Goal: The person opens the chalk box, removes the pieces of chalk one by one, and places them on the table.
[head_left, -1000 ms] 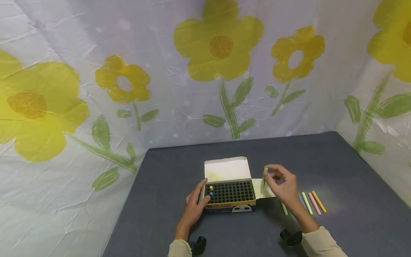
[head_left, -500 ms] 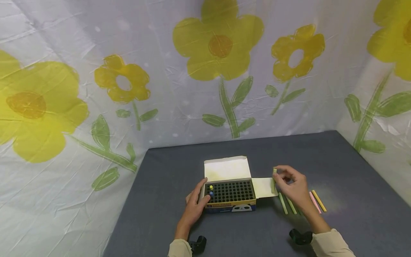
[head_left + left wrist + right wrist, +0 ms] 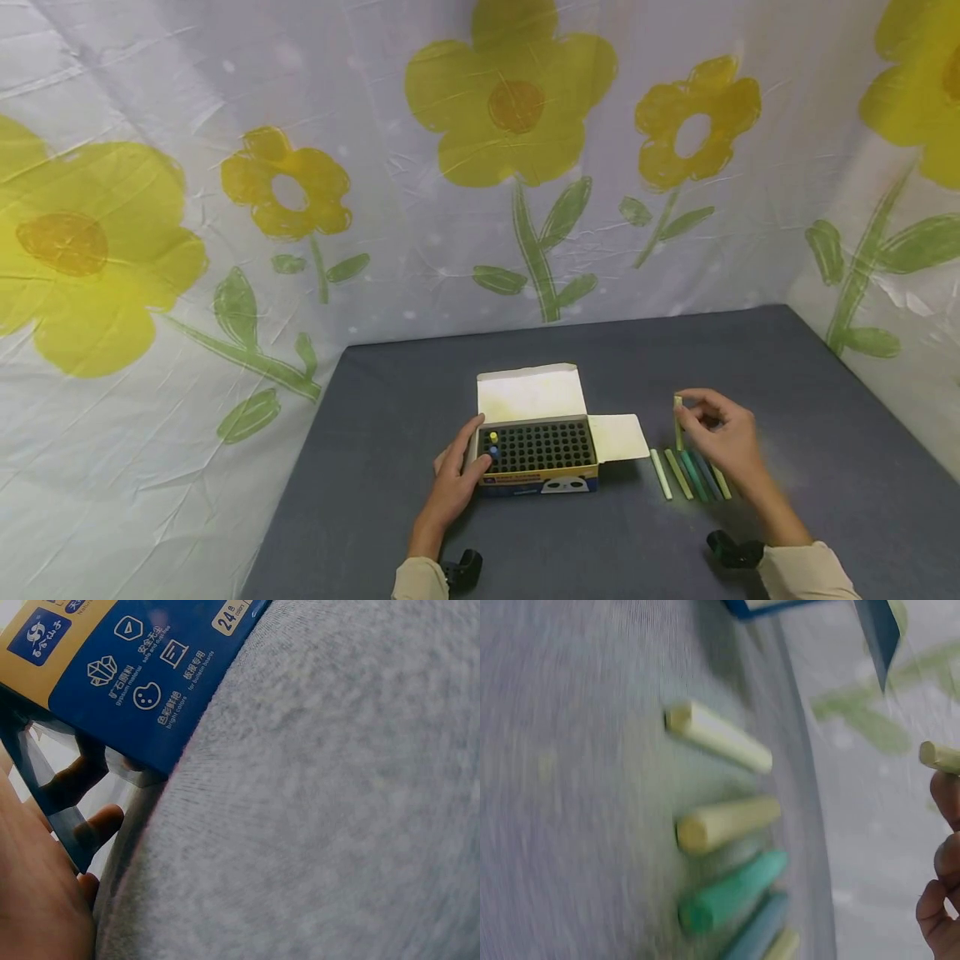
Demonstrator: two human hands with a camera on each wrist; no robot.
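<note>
My left hand (image 3: 452,473) holds the left end of an open chalk box (image 3: 538,480), its thumb at the near left corner. Inside, a black holder (image 3: 543,446) full of round holes carries a yellow chalk and a blue chalk at its left end. In the left wrist view the fingers (image 3: 105,823) show beside the box's end flap. To the right, my right hand (image 3: 726,433) pinches a pale yellow-green chalk stick (image 3: 678,421) between thumb and fingertips, roughly upright and above the row of chalks. That stick's end (image 3: 939,756) also shows in the right wrist view.
Under the right hand lie a pale chalk (image 3: 661,474), an olive-yellow chalk (image 3: 678,474), a green chalk (image 3: 692,476) and others partly hidden by the wrist. The box's side flap (image 3: 617,437) sticks out toward them. A flowered cloth (image 3: 420,250) hangs behind the dark table (image 3: 405,375).
My right hand has moved right with the pinched chalk, from over the box's side flap to above the loose chalks. The left hand and the box have stayed put.
</note>
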